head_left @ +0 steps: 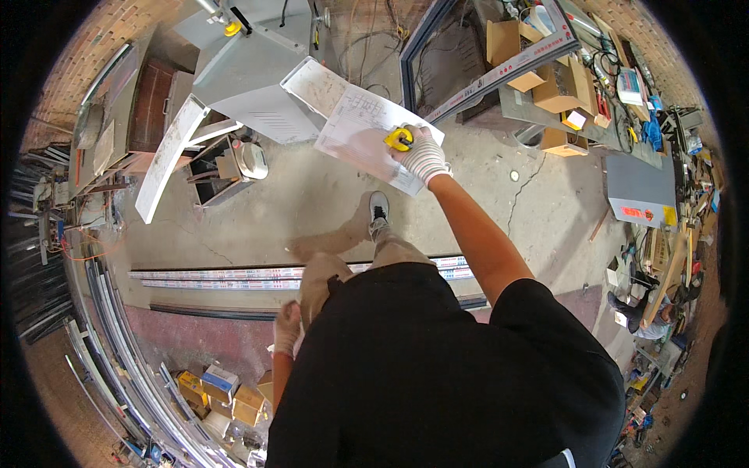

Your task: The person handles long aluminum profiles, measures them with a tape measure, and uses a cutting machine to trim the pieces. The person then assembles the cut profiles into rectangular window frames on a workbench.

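Observation:
My right hand (422,154), in a striped white knit glove, reaches forward and is closed round a yellow tape measure (399,140). Beneath that hand is a white sheet of paper (367,129) with line drawings on it. Whether the fingers also grip the sheet I cannot tell. The sheet's far left part overlaps a dusty white beam (316,84) that juts from a grey machine (261,78). Beside my left thigh hangs my left hand (287,327), gloved with bare fingertips, its fingers loosely bent and nothing visible in it.
A dark frame (499,78) stands ahead on the right, by a workbench (530,109) with cardboard boxes (558,86). Long wrapped profiles (226,274) lie across the floor at my feet. More profiles (117,359) line the left side. A person (655,320) is at the far right.

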A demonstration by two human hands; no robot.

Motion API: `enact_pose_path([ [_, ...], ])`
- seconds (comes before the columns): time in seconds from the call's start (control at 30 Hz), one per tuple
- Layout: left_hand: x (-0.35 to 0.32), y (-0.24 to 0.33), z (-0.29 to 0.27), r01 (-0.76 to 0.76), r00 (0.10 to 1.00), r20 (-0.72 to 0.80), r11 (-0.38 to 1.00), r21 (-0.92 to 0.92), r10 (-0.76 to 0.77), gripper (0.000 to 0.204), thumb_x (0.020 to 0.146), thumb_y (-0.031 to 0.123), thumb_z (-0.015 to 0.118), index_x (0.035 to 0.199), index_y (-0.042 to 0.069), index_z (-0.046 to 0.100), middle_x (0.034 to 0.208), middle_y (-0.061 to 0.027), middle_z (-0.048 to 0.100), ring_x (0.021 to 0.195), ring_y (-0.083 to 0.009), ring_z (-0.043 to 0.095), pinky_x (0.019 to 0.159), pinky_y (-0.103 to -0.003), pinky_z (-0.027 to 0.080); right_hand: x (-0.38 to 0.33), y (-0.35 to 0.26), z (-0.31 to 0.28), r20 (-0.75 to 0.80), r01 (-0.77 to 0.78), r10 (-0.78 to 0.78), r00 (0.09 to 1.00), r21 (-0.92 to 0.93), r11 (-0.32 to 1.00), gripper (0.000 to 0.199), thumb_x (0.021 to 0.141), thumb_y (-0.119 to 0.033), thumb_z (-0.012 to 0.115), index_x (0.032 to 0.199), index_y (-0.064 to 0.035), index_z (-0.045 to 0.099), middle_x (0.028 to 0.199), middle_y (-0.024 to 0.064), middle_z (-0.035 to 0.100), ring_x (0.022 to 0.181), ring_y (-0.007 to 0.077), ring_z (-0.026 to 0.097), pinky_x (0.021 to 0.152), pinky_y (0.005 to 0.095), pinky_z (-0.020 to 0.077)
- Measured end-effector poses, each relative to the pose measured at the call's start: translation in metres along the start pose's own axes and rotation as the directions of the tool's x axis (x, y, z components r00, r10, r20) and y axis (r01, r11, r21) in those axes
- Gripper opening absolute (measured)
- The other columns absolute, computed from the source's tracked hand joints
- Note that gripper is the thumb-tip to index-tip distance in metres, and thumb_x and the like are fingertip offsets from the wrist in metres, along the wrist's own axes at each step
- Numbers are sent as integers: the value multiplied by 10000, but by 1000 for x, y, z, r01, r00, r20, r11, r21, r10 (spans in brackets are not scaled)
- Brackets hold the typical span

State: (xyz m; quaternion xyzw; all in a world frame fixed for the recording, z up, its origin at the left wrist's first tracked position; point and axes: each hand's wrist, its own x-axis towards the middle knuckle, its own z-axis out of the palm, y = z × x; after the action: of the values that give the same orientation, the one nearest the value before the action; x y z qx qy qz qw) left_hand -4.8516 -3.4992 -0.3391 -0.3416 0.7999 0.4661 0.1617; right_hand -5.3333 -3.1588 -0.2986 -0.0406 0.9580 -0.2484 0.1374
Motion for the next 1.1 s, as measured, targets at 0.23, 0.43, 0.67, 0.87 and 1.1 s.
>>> enact_pose_path([
  [0.23,107,116,-53,-58,998,6,998,35,58,419,1000,345,607,1287,41,629,1129,-165,711,1037,-245,667,927,-347,509,-24,-10,9,-128,-118,117,985,-1,993,593,820,-391,748,1282,-69,563,1197,215,574,1038,387,636,875,479,526],
  [0.43,221,147,-80,-75,959,281,986,150,30,503,970,418,628,1291,31,617,1132,-205,713,1059,-303,695,915,-385,532,-5,-38,-9,-221,50,-59,973,-47,998,278,800,-135,641,1056,-25,648,1058,220,619,1009,399,607,898,470,515],
  [0.67,411,245,-138,-683,683,687,551,480,248,514,963,410,629,1299,23,602,1239,-228,662,1157,-320,643,982,-403,493,35,-108,27,27,248,-260,965,-417,874,318,757,-79,637,1065,-131,698,1138,127,636,1205,331,547,1149,531,324],
  [0.87,472,371,-182,-667,679,666,639,383,309,473,985,377,577,1325,48,591,1248,-195,659,1163,-340,625,1003,-402,476,-15,-131,56,-302,-73,-50,952,-383,921,395,839,-157,631,1234,-167,647,1291,127,606,1295,313,518,1166,529,322],
  [1.1,425,495,-129,-740,350,906,664,110,239,269,1024,190,529,1119,-4,689,988,-100,714,870,-160,666,831,-327,537,-151,-189,103,-236,-439,419,877,-34,898,371,809,-182,681,1171,-110,654,1236,149,618,1267,346,522,1132,511,358],
])
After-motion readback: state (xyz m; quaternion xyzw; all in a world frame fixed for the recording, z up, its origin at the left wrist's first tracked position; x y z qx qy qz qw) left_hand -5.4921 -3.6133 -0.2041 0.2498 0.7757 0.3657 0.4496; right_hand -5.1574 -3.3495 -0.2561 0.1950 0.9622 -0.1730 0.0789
